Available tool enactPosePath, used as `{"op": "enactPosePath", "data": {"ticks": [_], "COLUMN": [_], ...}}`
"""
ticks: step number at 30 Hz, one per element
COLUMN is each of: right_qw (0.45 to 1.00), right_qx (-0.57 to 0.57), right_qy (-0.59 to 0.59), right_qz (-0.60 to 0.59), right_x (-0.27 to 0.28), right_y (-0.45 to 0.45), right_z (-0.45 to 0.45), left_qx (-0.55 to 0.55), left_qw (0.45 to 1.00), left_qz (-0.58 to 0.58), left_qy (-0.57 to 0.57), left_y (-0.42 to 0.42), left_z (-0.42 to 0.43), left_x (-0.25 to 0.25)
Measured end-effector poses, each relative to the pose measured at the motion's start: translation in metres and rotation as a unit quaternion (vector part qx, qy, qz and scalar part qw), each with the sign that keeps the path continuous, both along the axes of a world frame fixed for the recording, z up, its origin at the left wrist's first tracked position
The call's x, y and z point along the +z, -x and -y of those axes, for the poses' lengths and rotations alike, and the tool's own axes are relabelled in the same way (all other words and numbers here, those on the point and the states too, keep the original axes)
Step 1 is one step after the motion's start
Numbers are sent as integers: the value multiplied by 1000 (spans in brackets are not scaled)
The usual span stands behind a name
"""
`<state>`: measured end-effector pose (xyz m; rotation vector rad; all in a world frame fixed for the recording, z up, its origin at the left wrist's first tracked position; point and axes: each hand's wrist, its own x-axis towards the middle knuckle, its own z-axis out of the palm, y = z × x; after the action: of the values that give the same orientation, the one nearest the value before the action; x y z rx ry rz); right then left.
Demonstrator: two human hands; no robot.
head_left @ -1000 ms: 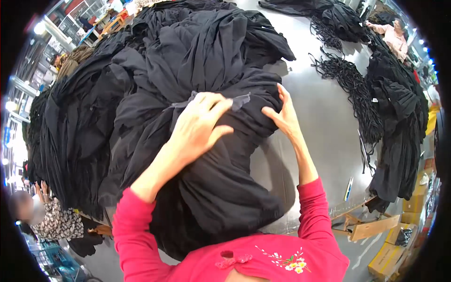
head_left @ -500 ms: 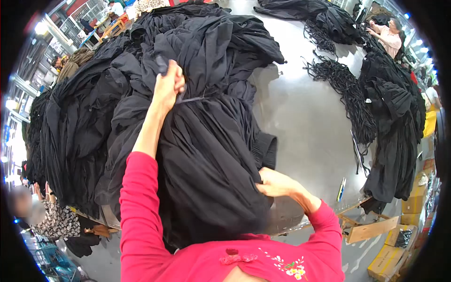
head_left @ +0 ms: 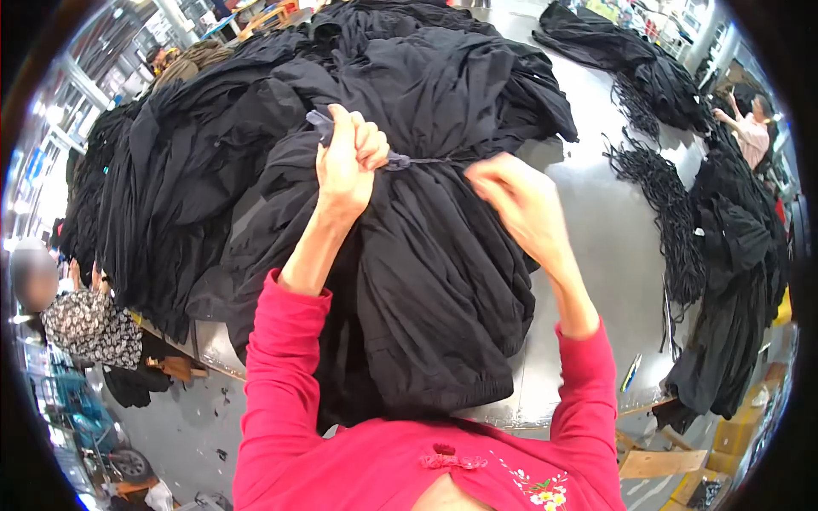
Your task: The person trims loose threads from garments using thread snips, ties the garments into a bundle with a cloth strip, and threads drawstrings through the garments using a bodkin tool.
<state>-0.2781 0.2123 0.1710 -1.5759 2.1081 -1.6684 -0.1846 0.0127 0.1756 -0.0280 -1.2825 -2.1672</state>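
Across a shiny metal table (head_left: 596,230), dark cloth spreads at the left. The person's left hand (head_left: 348,157) clamps the grey tie (head_left: 400,162) around the black bundle (head_left: 434,281); the right hand (head_left: 520,200) curls above it, its grip unclear.

A garment workshop or factory floor with several people at work. Heaps of black cloth (head_left: 426,102) cover much of a broad metal-topped table (head_left: 596,213), with a tangle of black cords (head_left: 669,217) on the bare metal. A person in a pale top (head_left: 751,136) stands at the far right, and a person in a patterned top (head_left: 92,328) at the left. Cardboard boxes (head_left: 737,434) sit on the grey floor (head_left: 192,417), near a wheeled cart (head_left: 85,409).
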Motion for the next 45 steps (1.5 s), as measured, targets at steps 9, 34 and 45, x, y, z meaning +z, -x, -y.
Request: {"op": "enactPosePath", "data": {"ticks": [9, 34, 45], "right_qw": [982, 987, 950], "right_qx": [30, -90, -52], "right_qy": [10, 49, -6], "right_qz": [188, 125, -309], "right_x": [-48, -53, -44], "right_y": [27, 0, 19], "right_z": [113, 73, 94], "left_qx": [31, 222, 224], "left_qw": [994, 852, 775], "left_qz": [75, 114, 66], "left_qy": [72, 460, 588], "left_y": [10, -13, -18], "left_z": [25, 4, 7], "left_x": [32, -70, -68]}}
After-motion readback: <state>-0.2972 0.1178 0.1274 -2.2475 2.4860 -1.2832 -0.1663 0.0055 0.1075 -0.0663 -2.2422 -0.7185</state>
